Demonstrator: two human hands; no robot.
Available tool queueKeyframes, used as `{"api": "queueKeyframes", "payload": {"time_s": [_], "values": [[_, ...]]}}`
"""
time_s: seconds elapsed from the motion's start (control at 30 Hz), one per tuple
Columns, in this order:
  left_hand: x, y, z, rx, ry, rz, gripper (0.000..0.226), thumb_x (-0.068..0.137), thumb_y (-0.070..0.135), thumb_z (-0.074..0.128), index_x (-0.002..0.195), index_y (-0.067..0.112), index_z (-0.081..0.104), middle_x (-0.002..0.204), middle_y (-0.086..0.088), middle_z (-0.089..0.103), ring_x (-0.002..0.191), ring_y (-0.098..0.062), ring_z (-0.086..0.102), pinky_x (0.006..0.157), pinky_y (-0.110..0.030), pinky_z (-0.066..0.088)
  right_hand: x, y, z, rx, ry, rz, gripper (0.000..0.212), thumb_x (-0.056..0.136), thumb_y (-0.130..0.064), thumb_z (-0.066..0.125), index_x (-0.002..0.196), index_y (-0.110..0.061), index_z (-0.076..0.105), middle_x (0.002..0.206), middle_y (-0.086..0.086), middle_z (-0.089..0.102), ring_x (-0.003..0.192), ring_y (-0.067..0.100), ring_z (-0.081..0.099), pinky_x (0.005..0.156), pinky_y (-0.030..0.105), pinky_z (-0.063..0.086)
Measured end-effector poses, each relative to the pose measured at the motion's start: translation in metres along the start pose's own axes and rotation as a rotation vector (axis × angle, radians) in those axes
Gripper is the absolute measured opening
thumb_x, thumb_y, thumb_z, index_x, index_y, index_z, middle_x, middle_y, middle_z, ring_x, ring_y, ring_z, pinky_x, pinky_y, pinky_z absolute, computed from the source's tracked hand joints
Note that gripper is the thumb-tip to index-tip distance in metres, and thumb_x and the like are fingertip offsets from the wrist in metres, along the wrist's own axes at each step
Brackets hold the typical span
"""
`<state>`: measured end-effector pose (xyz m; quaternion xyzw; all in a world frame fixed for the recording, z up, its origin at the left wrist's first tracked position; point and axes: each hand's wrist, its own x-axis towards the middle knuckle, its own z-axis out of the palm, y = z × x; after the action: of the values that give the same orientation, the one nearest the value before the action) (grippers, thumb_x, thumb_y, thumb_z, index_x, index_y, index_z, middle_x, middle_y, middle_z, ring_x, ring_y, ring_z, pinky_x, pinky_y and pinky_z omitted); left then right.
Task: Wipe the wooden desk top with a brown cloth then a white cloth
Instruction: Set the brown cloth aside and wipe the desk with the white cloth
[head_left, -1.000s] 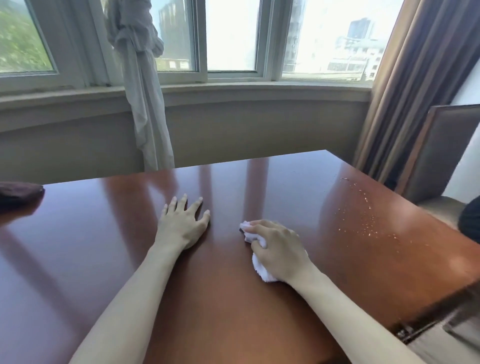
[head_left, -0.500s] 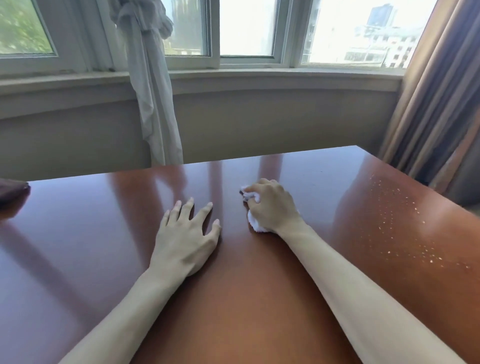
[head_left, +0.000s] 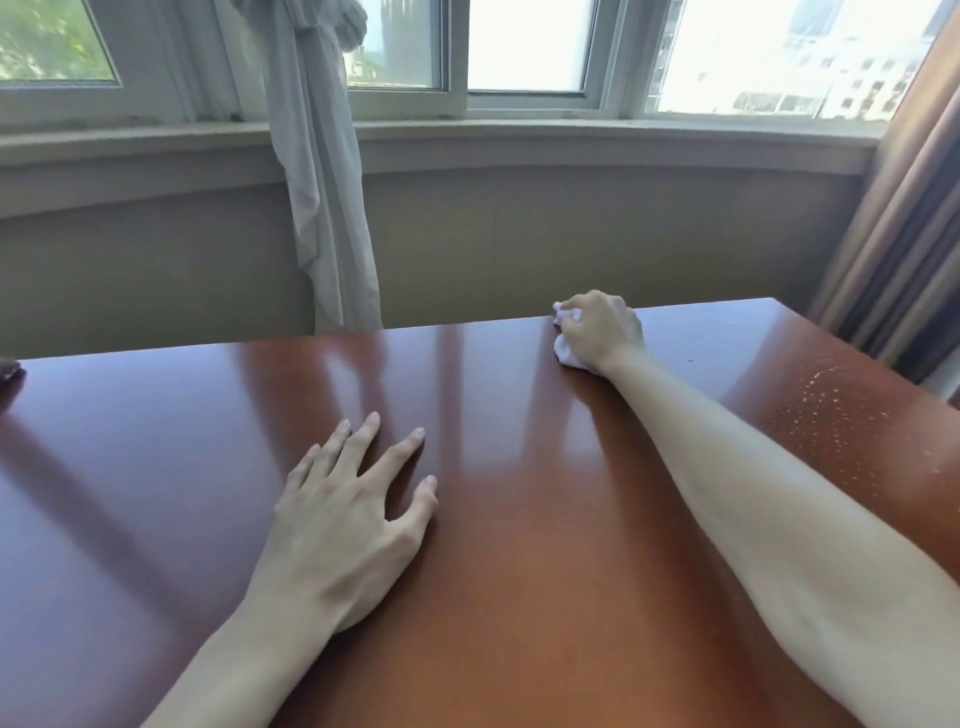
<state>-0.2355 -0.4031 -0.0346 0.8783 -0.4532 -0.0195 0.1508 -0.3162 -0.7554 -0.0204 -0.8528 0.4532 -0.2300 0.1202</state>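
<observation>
At the desk's (head_left: 519, 545) far edge, toward one o'clock, our right hand (head_left: 602, 330) now bunches the white cloth (head_left: 565, 357) in curled fingers, having slid away from the middle of the wood where it worked half a second ago. Our left hand (head_left: 343, 525) has stayed flat near seven o'clock, fingers spread and straight, palm pressed on the glossy top. Window light streaks the reddish-brown surface, and pale specks (head_left: 852, 415) dot it at three o'clock, well apart from the cloth. Only a dark sliver of the brown cloth (head_left: 9, 370) shows at nine o'clock, at the picture's edge. Beyond the desk a grey tied curtain (head_left: 322, 171) hangs at twelve o'clock before the windows, and brown drapes (head_left: 904, 244) fall at two o'clock. Our right arm reaches out nearly straight.
</observation>
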Motion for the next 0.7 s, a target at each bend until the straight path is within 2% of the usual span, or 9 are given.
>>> {"api": "queueKeyframes", "payload": {"time_s": [0.13,0.27,0.37,0.5,0.6,0.7], "values": [[0.002,0.0,0.001,0.004,-0.024,0.001,0.058,0.097,0.065,0.028,0.153,0.053,0.023,0.168,0.009,0.011,0.155,-0.012,0.003,0.125,-0.035,0.005,-0.065,-0.002,-0.017,-0.028,0.01,-0.025,0.034,0.094,-0.022,0.05,0.117,-0.025,0.075,0.123,0.006,0.066,0.114,0.034,0.06,0.09,0.038,0.048],[0.003,0.0,0.001,0.012,-0.039,0.008,0.059,0.097,0.063,0.03,0.154,0.049,0.027,0.168,0.004,0.016,0.155,-0.016,0.008,0.126,-0.039,0.006,-0.165,-0.007,-0.047,-0.012,-0.042,-0.077,0.036,0.094,-0.026,0.052,0.125,-0.032,0.07,0.127,-0.003,0.065,0.118,0.026,0.057,0.09,0.038,0.048],[0.001,0.001,-0.001,0.014,-0.04,0.018,0.058,0.098,0.062,0.03,0.154,0.047,0.029,0.168,0.002,0.018,0.155,-0.019,0.01,0.126,-0.04,0.008,-0.248,-0.012,-0.068,0.009,-0.057,-0.119,0.039,0.087,-0.028,0.054,0.123,-0.038,0.066,0.124,-0.013,0.065,0.115,0.021,0.058,0.087,0.039,0.053],[-0.005,0.003,-0.006,0.016,-0.035,0.028,0.058,0.099,0.06,0.032,0.155,0.044,0.032,0.167,-0.002,0.019,0.154,-0.023,0.014,0.125,-0.042,0.009,-0.335,-0.014,-0.089,0.012,-0.041,-0.175,0.043,0.083,-0.03,0.047,0.12,-0.037,0.067,0.128,-0.021,0.062,0.115,0.012,0.057,0.087,0.036,0.055],[-0.008,0.003,-0.006,0.017,-0.057,0.029,0.058,0.1,0.059,0.031,0.156,0.042,0.03,0.168,-0.003,0.017,0.155,-0.024,0.012,0.125,-0.042,0.007,-0.358,-0.017,-0.094,0.022,-0.022,-0.161,0.042,0.086,-0.032,0.045,0.12,-0.039,0.068,0.129,-0.024,0.061,0.118,0.008,0.054,0.088,0.034,0.054],[-0.009,0.002,-0.005,0.02,-0.06,0.034,0.058,0.1,0.058,0.03,0.156,0.042,0.028,0.168,-0.003,0.016,0.155,-0.024,0.011,0.125,-0.043,0.007,-0.343,-0.018,-0.091,0.043,-0.04,-0.155,0.034,0.088,-0.026,0.05,0.113,-0.037,0.071,0.125,-0.022,0.064,0.116,0.011,0.056,0.088,0.035,0.053]]}}
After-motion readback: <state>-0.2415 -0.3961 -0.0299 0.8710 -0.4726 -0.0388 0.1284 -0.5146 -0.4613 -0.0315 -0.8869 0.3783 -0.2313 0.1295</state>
